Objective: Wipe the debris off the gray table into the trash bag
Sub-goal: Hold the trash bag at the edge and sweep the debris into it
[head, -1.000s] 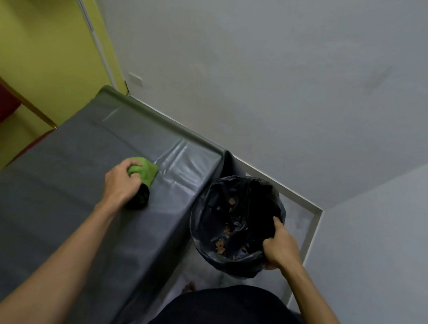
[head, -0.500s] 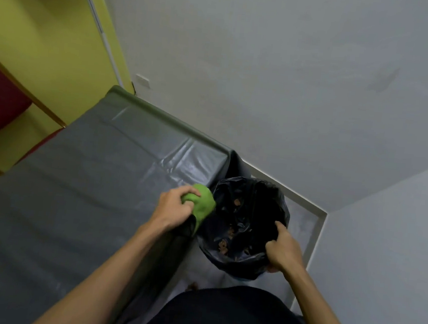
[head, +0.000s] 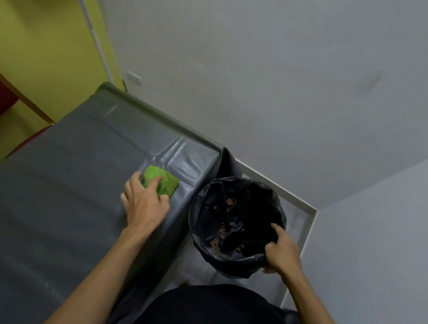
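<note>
The gray table [head: 54, 192] fills the left and lower left, covered in a shiny gray sheet. A green cloth [head: 164, 181] lies on it near the right edge, and my left hand [head: 145, 204] presses flat on it with spread fingers. Just off that edge hangs the black trash bag [head: 202, 213], its mouth held wide by my right hand [head: 281, 250], which grips the near rim. Several small brown bits of debris [head: 222, 231] lie inside the bag. I see no debris on the tabletop.
A white wall [head: 269, 75] rises behind the table and bag, meeting another wall at the right corner. Yellow wall and wooden shelving [head: 22, 36] stand to the left. The pale floor [head: 294, 215] shows beyond the bag.
My left hand with the green cloth went from the table's middle to its right edge over the bag, then came back onto the tabletop. My right hand kept hold of the bag rim.
</note>
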Tool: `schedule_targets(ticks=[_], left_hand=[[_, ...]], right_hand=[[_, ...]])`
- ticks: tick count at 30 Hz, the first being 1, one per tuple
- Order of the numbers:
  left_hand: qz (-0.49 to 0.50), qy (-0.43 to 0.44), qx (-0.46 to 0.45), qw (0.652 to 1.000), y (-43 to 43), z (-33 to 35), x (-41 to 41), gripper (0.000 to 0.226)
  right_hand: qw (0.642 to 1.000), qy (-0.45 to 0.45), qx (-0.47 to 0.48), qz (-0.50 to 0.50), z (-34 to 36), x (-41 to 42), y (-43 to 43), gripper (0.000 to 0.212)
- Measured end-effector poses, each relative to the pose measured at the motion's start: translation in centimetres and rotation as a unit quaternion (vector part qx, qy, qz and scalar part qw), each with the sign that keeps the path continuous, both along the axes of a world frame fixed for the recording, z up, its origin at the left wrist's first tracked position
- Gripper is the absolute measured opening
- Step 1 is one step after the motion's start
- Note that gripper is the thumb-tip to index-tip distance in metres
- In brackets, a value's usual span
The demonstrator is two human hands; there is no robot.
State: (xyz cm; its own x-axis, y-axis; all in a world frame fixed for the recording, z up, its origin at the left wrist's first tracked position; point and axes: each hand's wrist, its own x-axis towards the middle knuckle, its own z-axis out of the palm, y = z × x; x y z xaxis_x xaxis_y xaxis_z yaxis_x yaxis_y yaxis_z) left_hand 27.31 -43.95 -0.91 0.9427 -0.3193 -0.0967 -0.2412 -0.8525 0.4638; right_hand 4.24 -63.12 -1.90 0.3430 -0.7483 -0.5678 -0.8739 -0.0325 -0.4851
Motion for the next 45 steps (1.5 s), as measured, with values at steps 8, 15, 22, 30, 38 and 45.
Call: schedule_targets(ticks=[8,15,22,30,38,45], left_hand=[[-0.199,0.086,-0.101,0.971,-1.7,-1.6,-6.4,0.045],[-0.282,0.297,-0.002,0.912,-4.3,-3.4,-8.4,0.068],[-0.283,0.282,0.061,0.914,-8.1,-4.1,-10.7,0.079],[-0.28,0.259,0.085,0.921,-11.6,-8.1,-12.9,0.077],[-0.145,0.407,0.117,0.894,-11.9,-18.3,-10.4,0.072],[-0.065,0.468,0.118,0.873,-11.8,-30.8,-8.2,0.075]], right_hand=[[0.991,-0.093,-0.048,-0.079,-0.2,-4.0,-0.2,0.06],[0.988,-0.097,-0.039,-0.117,-2.3,-8.6,-1.0,0.057],[0.982,-0.065,0.012,-0.175,-5.8,-10.8,-2.2,0.058],[0.976,-0.004,0.103,-0.189,-11.2,-12.8,-3.6,0.054],[0.985,0.058,0.157,-0.037,-19.3,-9.8,-8.0,0.051],[0.98,0.113,0.16,0.042,-30.4,-5.8,-10.4,0.06]])
